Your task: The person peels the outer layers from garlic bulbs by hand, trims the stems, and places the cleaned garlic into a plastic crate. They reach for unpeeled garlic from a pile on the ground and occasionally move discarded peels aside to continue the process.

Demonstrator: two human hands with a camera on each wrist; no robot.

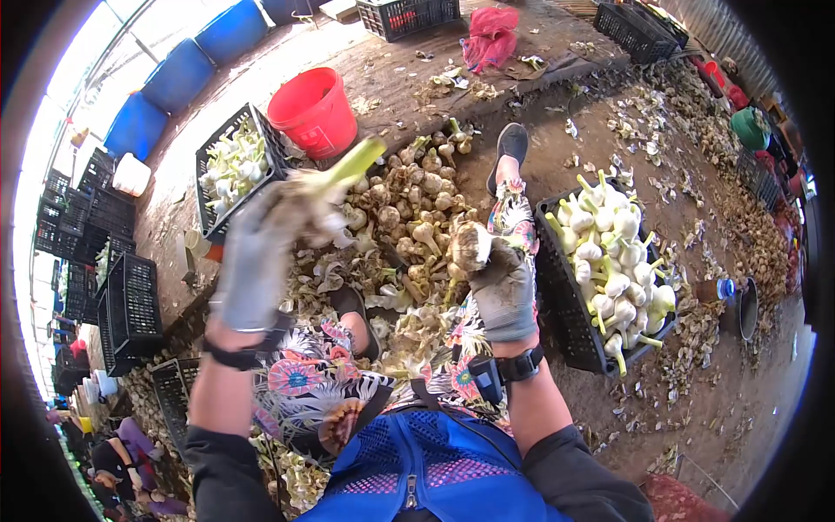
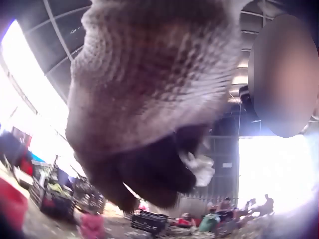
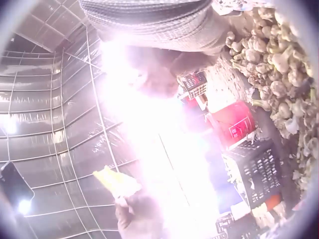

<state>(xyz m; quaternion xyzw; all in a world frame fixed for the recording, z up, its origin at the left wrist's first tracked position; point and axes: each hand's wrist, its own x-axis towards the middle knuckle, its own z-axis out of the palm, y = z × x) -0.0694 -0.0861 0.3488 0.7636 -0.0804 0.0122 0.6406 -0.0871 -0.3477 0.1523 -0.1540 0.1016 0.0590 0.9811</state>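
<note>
In the head view my gloved left hand is raised at the left, blurred, gripping a garlic whose green stem points up and right. My gloved right hand holds a brownish garlic bulb with roots showing, above the heap of unpeeled garlic. The hands are apart. In the left wrist view the left hand's fingers are curled, with something whitish beside them. Glare washes out much of the right hand in the right wrist view, where the left hand's garlic shows lower left.
A black crate of white garlic stands at the right; another crate is at the left beside a red bucket. Loose skins litter the floor. Stacked black crates are far left. Both shoes flank the heap.
</note>
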